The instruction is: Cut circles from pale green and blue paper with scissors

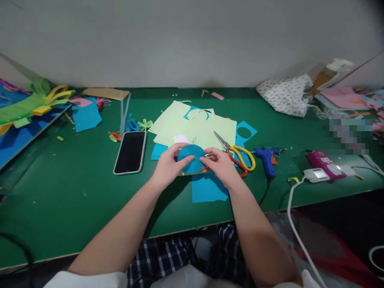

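Blue paper disc (192, 151) pinched at opposite edges by left hand (168, 163) and right hand (220, 162); likely positioning step; next move needs even pressure.

Free path: green tabletop (84, 196) L of phone (130, 153). R hand (218, 163): scissors (228, 150), then glue gun (267, 159) w/ cord (265, 193) in way.
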{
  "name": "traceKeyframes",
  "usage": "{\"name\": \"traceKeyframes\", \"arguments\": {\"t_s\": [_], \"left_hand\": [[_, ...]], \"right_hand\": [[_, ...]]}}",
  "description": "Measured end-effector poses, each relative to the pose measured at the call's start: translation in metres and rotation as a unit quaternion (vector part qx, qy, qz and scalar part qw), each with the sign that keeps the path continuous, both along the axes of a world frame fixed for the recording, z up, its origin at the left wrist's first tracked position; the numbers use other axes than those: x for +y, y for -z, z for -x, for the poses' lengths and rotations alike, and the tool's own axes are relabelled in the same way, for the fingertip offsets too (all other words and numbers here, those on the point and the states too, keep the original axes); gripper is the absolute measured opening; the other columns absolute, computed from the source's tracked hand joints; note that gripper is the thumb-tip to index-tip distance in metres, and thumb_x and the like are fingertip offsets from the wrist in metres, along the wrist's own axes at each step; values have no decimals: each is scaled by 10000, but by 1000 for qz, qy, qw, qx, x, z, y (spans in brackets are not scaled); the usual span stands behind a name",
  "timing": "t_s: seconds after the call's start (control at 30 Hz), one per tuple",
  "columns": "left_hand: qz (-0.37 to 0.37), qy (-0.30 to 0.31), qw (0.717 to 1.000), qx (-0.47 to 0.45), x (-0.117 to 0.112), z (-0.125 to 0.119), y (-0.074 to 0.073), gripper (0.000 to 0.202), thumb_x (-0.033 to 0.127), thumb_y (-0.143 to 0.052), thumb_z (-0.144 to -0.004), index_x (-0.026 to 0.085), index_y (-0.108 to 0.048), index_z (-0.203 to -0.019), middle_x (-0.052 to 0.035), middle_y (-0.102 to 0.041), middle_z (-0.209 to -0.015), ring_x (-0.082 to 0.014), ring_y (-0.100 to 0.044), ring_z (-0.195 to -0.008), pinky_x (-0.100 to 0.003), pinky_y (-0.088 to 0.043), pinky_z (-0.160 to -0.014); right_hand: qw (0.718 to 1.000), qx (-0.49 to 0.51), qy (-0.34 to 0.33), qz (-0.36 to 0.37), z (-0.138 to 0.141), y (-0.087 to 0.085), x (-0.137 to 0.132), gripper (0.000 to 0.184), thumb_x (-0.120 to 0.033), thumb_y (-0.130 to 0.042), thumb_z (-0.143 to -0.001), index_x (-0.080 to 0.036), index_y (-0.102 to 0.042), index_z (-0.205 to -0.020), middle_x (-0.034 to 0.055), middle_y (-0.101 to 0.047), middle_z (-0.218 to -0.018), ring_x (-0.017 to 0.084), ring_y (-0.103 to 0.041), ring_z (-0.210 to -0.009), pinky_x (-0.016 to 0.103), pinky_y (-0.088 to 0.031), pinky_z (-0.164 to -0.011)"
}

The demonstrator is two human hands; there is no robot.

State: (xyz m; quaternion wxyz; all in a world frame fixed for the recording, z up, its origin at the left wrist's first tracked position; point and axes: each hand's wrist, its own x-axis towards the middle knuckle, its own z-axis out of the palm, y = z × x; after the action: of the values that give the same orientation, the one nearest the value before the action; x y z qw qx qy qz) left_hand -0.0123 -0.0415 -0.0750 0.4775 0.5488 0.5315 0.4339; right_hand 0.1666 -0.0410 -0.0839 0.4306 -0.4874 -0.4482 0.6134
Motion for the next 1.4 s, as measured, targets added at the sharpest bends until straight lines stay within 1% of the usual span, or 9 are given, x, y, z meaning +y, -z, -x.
{"name": "traceKeyframes", "arguments": {"t_s": [0.17,0.33,0.53,0.73,0.87,1.0,1.13,1.3,1.4], "left_hand": [[-14,-17,999,-28,2,4,3,296,378,-737,-751,176,-683,-961,-41,-733,-835,-159,-661,-715,-287,-554,-690],[-19,-38,998,-37,0,4,3,304,429,-750,-747,171,-693,-897,-42,-730,-842,-156,-654,-699,-271,-547,-659],[-16,-15,998,-51,0,4,6,479,576,-448,-911,164,-675,-1002,-94,-731,-955,-221,-692,-905,-334,-577,-747],[-20,5,1000,16,-2,-2,6,262,384,-724,-761,207,-721,-954,-91,-721,-1053,-259,-641,-997,-387,-515,-886],[-6,19,1000,-14,-1,-6,8,284,418,-656,-812,204,-669,-998,-90,-707,-1066,-232,-653,-989,-370,-514,-880],[33,26,997,-71,0,-9,11,368,511,-617,-816,206,-580,-1018,-28,-684,-823,-165,-665,-742,-329,-547,-729],[49,14,995,-89,-1,-12,13,377,439,-730,-717,211,-546,-956,35,-602,-686,-114,-593,-614,-263,-510,-635],[44,-22,998,-44,5,-6,15,352,396,-743,-693,207,-550,-918,33,-579,-708,-120,-573,-630,-275,-501,-649],[45,-28,998,18,9,0,18,298,370,-736,-705,199,-606,-912,8,-594,-733,-139,-572,-653,-281,-476,-637]], "right_hand": [[999,6,35,-35,-1,-2,1,231,-332,-748,-720,-204,-652,-887,-50,-637,-626,114,-631,-572,259,-568,-578],[995,-11,68,-75,7,-2,-3,297,-312,-750,-730,-213,-643,-989,-50,-644,-654,121,-628,-606,255,-570,-584],[980,-43,156,-117,-1,4,3,263,-293,-703,-767,-223,-607,-1002,-54,-636,-659,124,-627,-603,229,-551,-527],[964,-66,223,-129,-21,11,16,227,-325,-667,-794,-219,-576,-973,-54,-600,-648,128,-616,-586,221,-533,-489],[970,-69,191,-136,-18,9,15,195,-318,-648,-800,-228,-572,-954,-52,-595,-669,127,-621,-585,231,-541,-498],[978,-83,123,-145,-3,4,8,153,-300,-645,-799,-236,-567,-913,-51,-602,-684,127,-622,-591,243,-539,-523],[979,-119,61,-155,8,4,2,128,-265,-623,-817,-244,-562,-927,-48,-624,-716,133,-642,-655,257,-539,-612],[962,-232,43,-136,2,9,4,210,-341,-599,-865,-227,-594,-1042,8,-626,-827,183,-630,-734,346,-509,-702],[942,-310,19,-126,-2,11,6,131,-268,-723,-769,-192,-666,-858,39,-589,-823,238,-601,-815,410,-458,-790]]}}
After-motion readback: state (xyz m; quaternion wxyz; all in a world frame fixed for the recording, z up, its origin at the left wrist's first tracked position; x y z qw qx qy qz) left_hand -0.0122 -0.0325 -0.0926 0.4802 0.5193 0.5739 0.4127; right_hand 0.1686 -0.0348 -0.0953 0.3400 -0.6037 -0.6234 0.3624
